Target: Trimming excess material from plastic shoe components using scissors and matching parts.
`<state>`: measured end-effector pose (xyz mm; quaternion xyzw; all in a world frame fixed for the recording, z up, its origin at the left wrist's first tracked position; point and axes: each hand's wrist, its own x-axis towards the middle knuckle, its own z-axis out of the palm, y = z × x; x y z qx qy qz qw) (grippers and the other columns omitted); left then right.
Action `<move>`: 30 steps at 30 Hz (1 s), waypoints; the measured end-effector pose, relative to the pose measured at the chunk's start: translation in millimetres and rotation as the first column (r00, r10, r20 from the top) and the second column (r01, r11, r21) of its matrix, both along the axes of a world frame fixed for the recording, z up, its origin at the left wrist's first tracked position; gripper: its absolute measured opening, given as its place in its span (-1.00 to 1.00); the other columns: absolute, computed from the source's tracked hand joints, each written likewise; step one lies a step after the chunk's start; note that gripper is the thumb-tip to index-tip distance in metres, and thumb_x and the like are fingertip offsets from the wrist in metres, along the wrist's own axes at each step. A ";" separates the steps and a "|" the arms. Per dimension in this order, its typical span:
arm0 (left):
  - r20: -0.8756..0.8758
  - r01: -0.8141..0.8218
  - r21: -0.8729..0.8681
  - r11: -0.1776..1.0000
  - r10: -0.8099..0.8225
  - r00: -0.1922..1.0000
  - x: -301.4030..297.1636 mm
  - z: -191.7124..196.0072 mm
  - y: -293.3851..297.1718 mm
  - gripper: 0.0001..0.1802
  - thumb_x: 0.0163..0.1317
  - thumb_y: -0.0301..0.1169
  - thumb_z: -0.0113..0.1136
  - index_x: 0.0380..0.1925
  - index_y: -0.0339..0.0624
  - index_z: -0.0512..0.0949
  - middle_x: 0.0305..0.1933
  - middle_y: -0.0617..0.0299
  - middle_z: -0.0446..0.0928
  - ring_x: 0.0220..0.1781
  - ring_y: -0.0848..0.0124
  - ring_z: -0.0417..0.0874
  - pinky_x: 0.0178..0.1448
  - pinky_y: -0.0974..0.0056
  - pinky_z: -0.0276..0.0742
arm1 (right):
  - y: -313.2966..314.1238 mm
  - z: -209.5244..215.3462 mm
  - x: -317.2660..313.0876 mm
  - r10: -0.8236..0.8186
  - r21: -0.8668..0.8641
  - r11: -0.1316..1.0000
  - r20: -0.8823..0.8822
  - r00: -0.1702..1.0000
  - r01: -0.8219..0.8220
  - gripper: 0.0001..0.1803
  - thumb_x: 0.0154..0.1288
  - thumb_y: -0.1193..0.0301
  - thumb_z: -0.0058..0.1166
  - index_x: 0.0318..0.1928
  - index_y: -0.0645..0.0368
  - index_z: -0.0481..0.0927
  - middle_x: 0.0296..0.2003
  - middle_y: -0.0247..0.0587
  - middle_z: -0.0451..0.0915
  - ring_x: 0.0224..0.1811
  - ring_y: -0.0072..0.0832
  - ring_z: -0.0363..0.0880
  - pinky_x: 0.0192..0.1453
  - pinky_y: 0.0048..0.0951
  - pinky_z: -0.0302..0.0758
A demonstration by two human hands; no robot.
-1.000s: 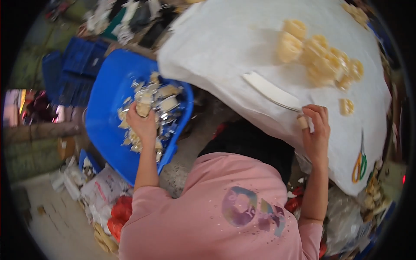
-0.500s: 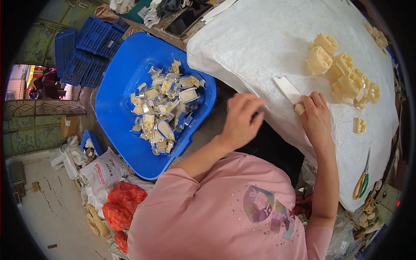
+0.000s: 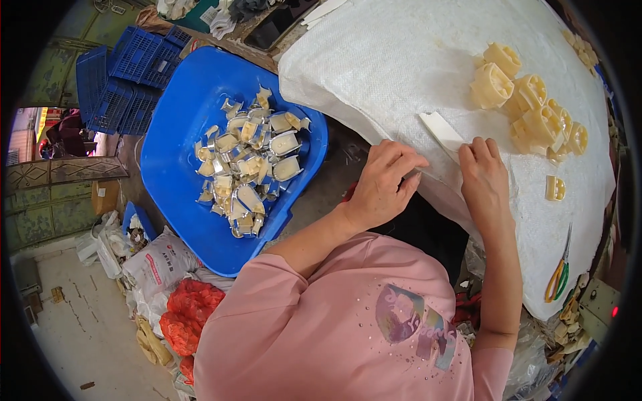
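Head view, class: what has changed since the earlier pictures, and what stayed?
The left hand has left the pieces in the blue tub and moved right, towards the white-covered table. The right hand stays by the white strip; the scissors still lie there.

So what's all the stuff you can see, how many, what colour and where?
Sheet: 1, white, centre to right
Tub: 1, blue, left of sheet
Shiny pieces: many, silver and cream, in tub
Strip: 1, white, on sheet
Ring-like pieces: several, cream-yellow, clustered on sheet
Small piece: 1, cream-yellow, on sheet, apart from cluster
Scissors: 1, orange-and-green handles, sheet's right side
Crates: several, blue, upper left
Box: 1, brown, far left
Sack: 1, whitish, lower left
Clutter: uncountable, mixed, around edges
Shirt: 1, pink, on person
Left fingers: one hand's, bare, at sheet's near edge
Right fingers: one hand's, bare, at strip's near end
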<state>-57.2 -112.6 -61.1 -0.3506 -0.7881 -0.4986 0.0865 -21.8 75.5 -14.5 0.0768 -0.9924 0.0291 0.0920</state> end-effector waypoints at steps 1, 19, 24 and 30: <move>0.000 0.003 0.003 1.000 -0.003 1.000 -1.3 0.1 1.7 -0.70 -0.10 -0.63 0.24 -0.28 -0.15 0.55 -0.23 0.14 0.48 -0.16 0.16 0.50 -0.03 0.19 0.41 | -0.2 -3.4 0.8 -0.003 0.003 1.000 0.000 1.000 0.003 -0.87 -0.08 0.65 0.02 -0.41 0.29 0.46 -0.38 -0.10 0.42 -0.23 -0.20 0.42 -0.19 -0.23 0.45; -0.285 0.025 -0.088 0.996 -0.049 0.957 1.6 -17.9 47.6 -0.59 -0.13 -0.58 0.13 -0.15 -0.20 0.54 -0.12 0.26 0.44 -0.05 0.30 0.43 0.02 0.20 0.26 | 17.4 -23.8 0.2 -0.069 -0.241 0.969 -0.075 0.995 0.049 -0.67 -0.13 0.68 0.04 -0.25 0.23 0.44 -0.34 -0.09 0.32 -0.23 -0.15 0.40 -0.20 -0.18 0.40; -0.361 0.010 -0.170 0.985 -0.071 0.930 -0.1 -17.7 50.6 -0.64 -0.05 -0.51 0.06 -0.16 -0.26 0.55 -0.11 0.24 0.41 -0.09 0.28 0.40 -0.02 0.18 0.24 | 32.9 -37.2 8.3 -0.213 -0.554 0.827 -0.147 0.966 0.098 -0.61 -0.09 0.75 -0.07 -0.15 0.26 0.45 -0.16 -0.07 0.46 -0.07 -0.16 0.48 -0.02 -0.30 0.44; -0.367 0.011 -0.175 0.984 -0.076 0.927 1.1 -15.6 49.9 -0.65 -0.04 -0.49 0.04 -0.18 -0.29 0.54 -0.14 0.20 0.42 -0.11 0.27 0.40 -0.05 0.19 0.26 | 97.1 -8.4 61.6 -0.635 -0.849 0.527 -0.360 0.683 0.042 -0.82 0.26 0.67 -0.02 -0.12 0.29 0.44 -0.05 -0.15 0.50 0.00 -0.46 0.47 0.12 -0.48 0.40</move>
